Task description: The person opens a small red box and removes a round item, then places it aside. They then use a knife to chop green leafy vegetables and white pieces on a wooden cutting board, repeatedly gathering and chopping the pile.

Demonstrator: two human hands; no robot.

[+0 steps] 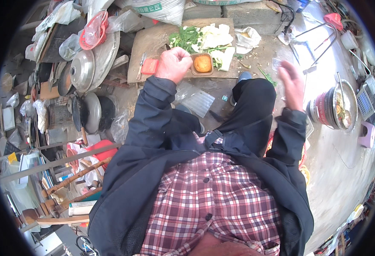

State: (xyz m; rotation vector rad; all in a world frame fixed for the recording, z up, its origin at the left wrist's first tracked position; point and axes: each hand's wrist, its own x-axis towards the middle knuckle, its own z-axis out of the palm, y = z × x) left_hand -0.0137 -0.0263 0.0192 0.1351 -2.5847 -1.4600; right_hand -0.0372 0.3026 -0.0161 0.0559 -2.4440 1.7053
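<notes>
Two hands differ: your left hand [173, 64] is fisted against the small brown tray [202, 64], steadying it; your right hand [293, 84] hangs spread, empty.

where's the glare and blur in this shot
Head view: sunlight washes out the concrete floor at right; the right hand is smeared by motion blur, while the left hand beside the orange tub is sharp; fisheye bends the edges and leaves black corners.

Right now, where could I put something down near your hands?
The pale concrete floor right of the round metal pot of food is bare. The wooden board is crowded with green leaves, and the left side is piled with metal lids.
</notes>
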